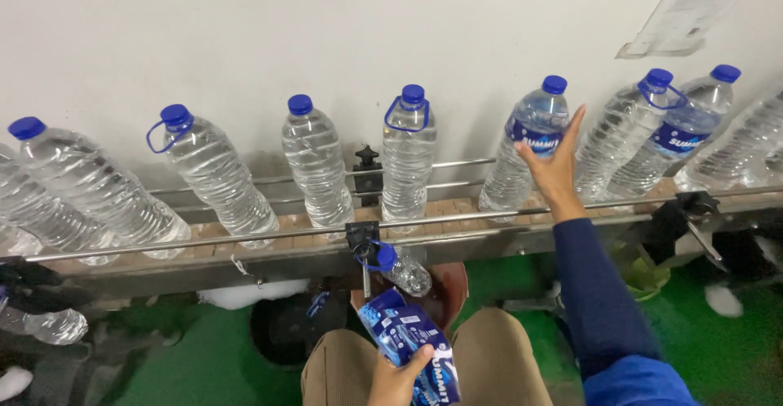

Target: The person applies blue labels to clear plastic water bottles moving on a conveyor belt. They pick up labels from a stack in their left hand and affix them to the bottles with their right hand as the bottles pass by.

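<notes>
My right hand [556,161] reaches out with fingers spread against a clear water bottle [526,141] that has a blue cap and a blue label, standing on the conveyor belt [269,239]. My left hand [397,377] rests over my lap and grips a stack of blue bottle labels [408,337]. Several other blue-capped water bottles stand along the belt; some carry blue handle rings, as does the one near the middle [408,149], and one at the right [669,137] has a label.
A small bottle [401,267] lies below the belt's front rail by a dark red bucket [449,288]. Another bottle [45,324] lies low at the left. The floor [204,357] is green. A white wall [326,31] backs the line.
</notes>
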